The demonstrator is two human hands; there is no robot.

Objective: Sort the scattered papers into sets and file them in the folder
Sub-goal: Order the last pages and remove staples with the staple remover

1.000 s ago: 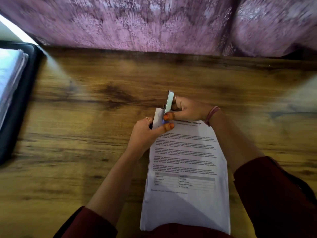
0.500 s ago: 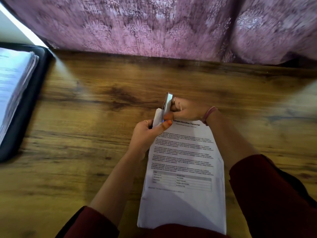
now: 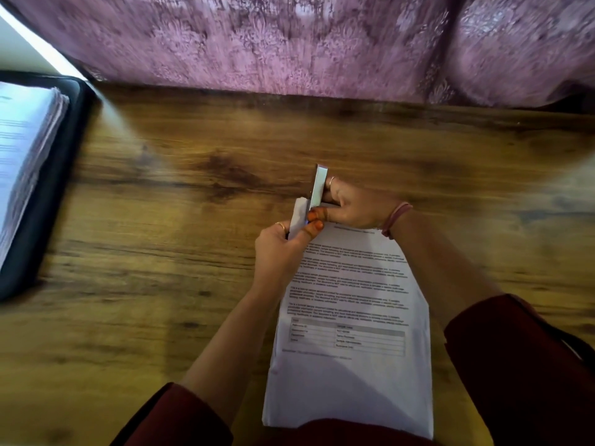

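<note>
A set of printed white papers [image 3: 351, 317] lies on the wooden table [image 3: 161, 252] in front of me, its near edge at my lap. My left hand [image 3: 280, 252] pinches the set's top left corner, which is lifted off the table. My right hand [image 3: 351, 207] grips a small silver stapler [image 3: 317, 188] whose jaws sit over that same corner. An open black folder [image 3: 48, 194] holding a thick stack of filed sheets [image 3: 22, 149] lies at the table's left edge.
A mauve patterned curtain [image 3: 306, 43] hangs along the table's far edge. Bare wood stretches between the folder and the papers and to the right of my arms. My dark red sleeves fill the lower corners.
Both hands stay at the paper corner with the stapler; my view has shifted so the folder shows more on the left. The grip looks the same.
</note>
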